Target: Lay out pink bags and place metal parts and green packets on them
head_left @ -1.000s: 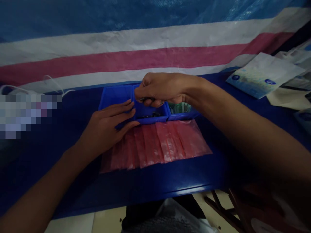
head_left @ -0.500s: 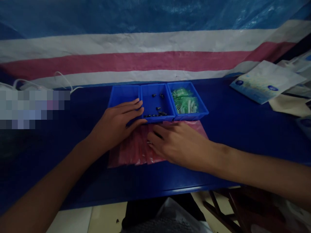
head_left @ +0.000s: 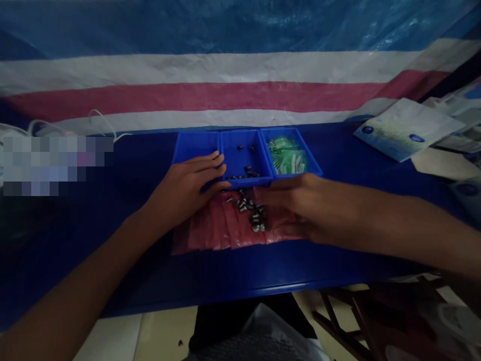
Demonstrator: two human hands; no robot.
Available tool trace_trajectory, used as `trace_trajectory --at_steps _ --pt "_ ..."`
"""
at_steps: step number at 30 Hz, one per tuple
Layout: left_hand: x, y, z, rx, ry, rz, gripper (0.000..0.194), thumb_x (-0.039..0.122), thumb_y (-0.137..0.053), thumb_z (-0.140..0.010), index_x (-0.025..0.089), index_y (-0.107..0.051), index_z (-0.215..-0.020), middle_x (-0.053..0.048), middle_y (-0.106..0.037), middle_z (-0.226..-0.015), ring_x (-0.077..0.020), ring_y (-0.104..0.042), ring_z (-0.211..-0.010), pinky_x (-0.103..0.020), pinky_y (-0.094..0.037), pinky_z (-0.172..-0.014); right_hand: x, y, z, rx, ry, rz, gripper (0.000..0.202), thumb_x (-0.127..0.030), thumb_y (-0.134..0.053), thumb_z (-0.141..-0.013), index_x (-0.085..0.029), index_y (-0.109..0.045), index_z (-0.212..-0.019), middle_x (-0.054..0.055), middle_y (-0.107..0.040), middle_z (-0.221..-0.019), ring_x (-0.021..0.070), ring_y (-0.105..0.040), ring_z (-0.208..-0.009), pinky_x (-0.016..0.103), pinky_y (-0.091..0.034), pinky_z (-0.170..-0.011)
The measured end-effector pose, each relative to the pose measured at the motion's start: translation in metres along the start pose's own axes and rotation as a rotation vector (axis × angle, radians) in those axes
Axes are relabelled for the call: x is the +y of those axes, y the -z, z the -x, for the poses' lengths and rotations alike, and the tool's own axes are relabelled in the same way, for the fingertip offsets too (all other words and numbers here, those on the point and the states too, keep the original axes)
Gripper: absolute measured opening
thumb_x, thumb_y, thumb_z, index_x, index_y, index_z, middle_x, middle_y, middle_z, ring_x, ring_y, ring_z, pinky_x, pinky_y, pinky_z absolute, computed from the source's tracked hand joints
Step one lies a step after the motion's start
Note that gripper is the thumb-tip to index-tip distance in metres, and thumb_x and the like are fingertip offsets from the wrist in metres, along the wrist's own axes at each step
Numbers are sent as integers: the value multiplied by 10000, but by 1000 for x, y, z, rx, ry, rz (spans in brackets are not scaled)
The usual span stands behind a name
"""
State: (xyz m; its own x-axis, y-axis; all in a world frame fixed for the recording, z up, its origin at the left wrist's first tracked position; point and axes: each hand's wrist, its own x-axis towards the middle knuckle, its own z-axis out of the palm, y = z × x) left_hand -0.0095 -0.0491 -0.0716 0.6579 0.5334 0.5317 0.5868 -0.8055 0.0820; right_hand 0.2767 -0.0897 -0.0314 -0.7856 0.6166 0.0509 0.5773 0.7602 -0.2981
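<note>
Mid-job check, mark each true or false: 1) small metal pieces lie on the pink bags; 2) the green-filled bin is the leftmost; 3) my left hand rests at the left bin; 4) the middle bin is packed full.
1) True: small metal pieces lie scattered on the pink bags.
2) False: the green-filled bin is the rightmost of three.
3) True: the left hand rests on the left bin, near its front edge.
4) False: the middle bin holds only a few dark pieces.
</note>
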Motion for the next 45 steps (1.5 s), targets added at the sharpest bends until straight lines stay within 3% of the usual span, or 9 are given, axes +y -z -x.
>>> trace_trajectory --at_steps 3,7,11,15,21,24,31,38,45 --pt "0 -1 0 22 -12 9 293 411 -584 -1077 202 -747 -1200 -96 -767 -1314 -264 -706 -1297 -443 -609 -1132 1 -22 -2 -11 51 -56 274 -222 -711 -973 -220 -692 -1247 76 -723 -1194 214 -722 -1021 342 -587 -851" --pt "0 -1 -1 33 -45 -13 267 379 -582 -1080 180 -729 -1182 -115 -778 -1284 -254 -707 -1296 -417 -617 -1121 -12 -32 -18 101 -15 -22 202 -55 -627 -965 -159 -733 -1102 82 -728 -1038 195 -715 -872 305 -559 -743" --pt "2 0 -1 34 -48 -41 261 383 -569 -1084 196 -721 -1186 -104 -776 -1292 -253 -710 -1291 -407 -625 -1114 -25 -12 -20 179 -33 4 165 -118 -591 -1023 -136 -753 -999 85 -732 -969 188 -706 -825 302 -536 -744" --pt "1 -2 0 53 -55 -73 295 417 -569 -1077 200 -737 -1186 -109 -777 -1287 -258 -727 -1260 -404 -641 -1092 -14 18 -33 290 -98 140 247 -183 -527 -1061 -146 -762 -995 92 -753 -972 217 -705 -860 342 -507 -814" --pt "-3 -2 -2 68 -95 -105 298 394 -594 -1069 156 -758 -1142 -130 -786 -1256 -256 -738 -1237 -391 -644 -1071 36 24 -101 -75 -70 379 540 -387 -313 -1149 -70 -750 -1143 207 -760 -1108 265 -714 -928 366 -458 -819" --pt "-4 -1 -4 59 -114 -119 282 386 -604 -1066 159 -764 -1114 -132 -784 -1259 -266 -745 -1224 -395 -654 -1053 49 18 -119 -156 -106 409 653 -496 -272 -1147 -81 -777 -1128 204 -779 -1048 278 -722 -866 375 -447 -773" --pt "-6 0 -4 49 -111 -167 259 400 -575 -1081 218 -755 -1120 -86 -797 -1237 -252 -765 -1183 -392 -668 -1031 35 15 -108 -295 0 236 713 -540 -235 -1147 -136 -801 -985 97 -731 -761 198 -634 -677 335 -396 -691" --pt "-5 0 -4 38 -101 -194 281 429 -541 -1097 239 -745 -1130 -57 -790 -1265 -229 -774 -1155 -381 -669 -1036 42 15 -109 -190 46 316 807 -677 -211 -1105 -100 -776 -1089 170 -763 -985 240 -675 -806 364 -410 -744" --pt "-8 0 -4 25 -122 -153 251 335 -532 -1085 222 -750 -1132 -79 -786 -1270 -233 -772 -1165 -375 -665 -1037 29 6 -102 -252 58 240 831 -687 -198 -1102 -90 -773 -1048 154 -759 -883 241 -682 -764 367 -437 -731"
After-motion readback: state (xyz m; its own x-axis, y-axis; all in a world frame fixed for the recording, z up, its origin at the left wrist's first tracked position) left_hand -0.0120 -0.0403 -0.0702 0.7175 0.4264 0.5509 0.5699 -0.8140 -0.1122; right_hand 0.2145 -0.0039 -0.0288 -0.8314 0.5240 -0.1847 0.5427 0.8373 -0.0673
